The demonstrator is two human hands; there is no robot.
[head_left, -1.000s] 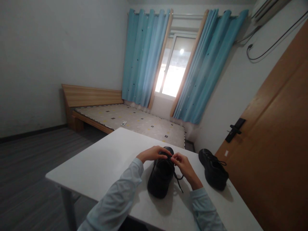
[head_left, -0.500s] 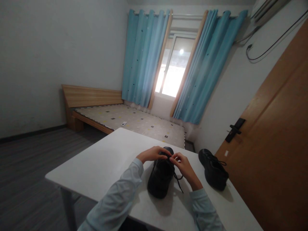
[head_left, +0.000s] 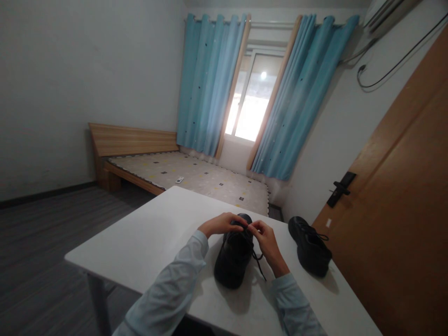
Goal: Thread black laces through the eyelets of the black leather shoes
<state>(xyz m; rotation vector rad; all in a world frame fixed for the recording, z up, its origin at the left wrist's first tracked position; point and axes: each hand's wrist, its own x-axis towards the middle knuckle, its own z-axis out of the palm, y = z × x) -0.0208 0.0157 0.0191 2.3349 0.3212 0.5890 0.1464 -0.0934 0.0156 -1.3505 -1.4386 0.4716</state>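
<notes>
- A black lace-up shoe point(head_left: 234, 259) is stood on the white table point(head_left: 147, 242), near its front edge, heel toward the wearer and toe pointed to 12 o'clock.
- The left hand point(head_left: 220, 224) is curled over the toe end from 10 o'clock, its fingers bent and closed on what is taken to be a lace end; the exact pinch is too small to be confirmed.
- The right hand point(head_left: 266, 242) is set at 2 o'clock of the shoe, thumb and forefinger pinched shut on the black shoelace point(head_left: 258, 261), a loose loop of which is left trailing over the shoe's right side onto the table.
- The lace is judged thin, limp and light; it is best gripped near its ends with the fingertips, since a slack cord can slip.
- The shoe is judged moderately light, with a stiff sole and a smooth, faintly glossy, leather-like upper that yields; it can be steadied by the toe cap or the heel.
- A second black shoe point(head_left: 310, 246) is seen at 3 o'clock, well apart, its laces loose.
- The table top is matte, hard and flat.
</notes>
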